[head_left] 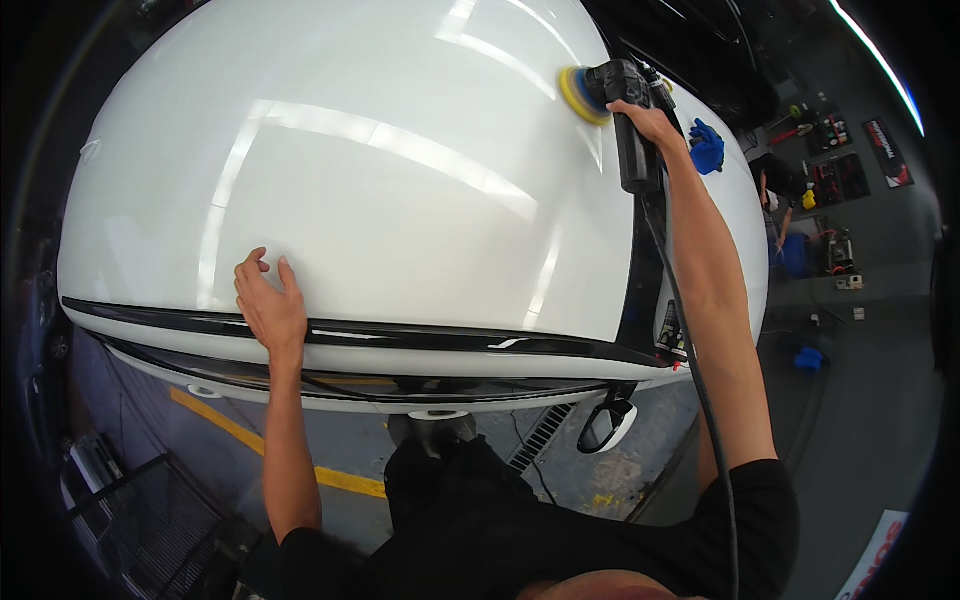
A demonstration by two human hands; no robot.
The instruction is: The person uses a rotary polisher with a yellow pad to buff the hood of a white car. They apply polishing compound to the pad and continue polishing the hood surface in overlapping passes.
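A white car's glossy roof (pixel 370 230) fills the middle of the head view. At its far right edge my right hand (pixel 645 120) is wrapped round a black polisher (pixel 638 165). The polisher's yellow foam pad (pixel 578 98) is tilted against the roof surface near the windshield. Over the near side of the roof, by the black roof rail (pixel 420 334), my left hand (pixel 270 303) holds nothing, its fingers loosely bent and apart. Whether its palm touches the paint I cannot tell.
The polisher's black cable (pixel 690 310) runs down along my right arm. A blue cloth (pixel 707 147) lies on the hood, and a bottle (pixel 671 329) stands by the windshield's near corner. The side mirror (pixel 607 426) juts out below. Another person (pixel 782 190) is at the far right.
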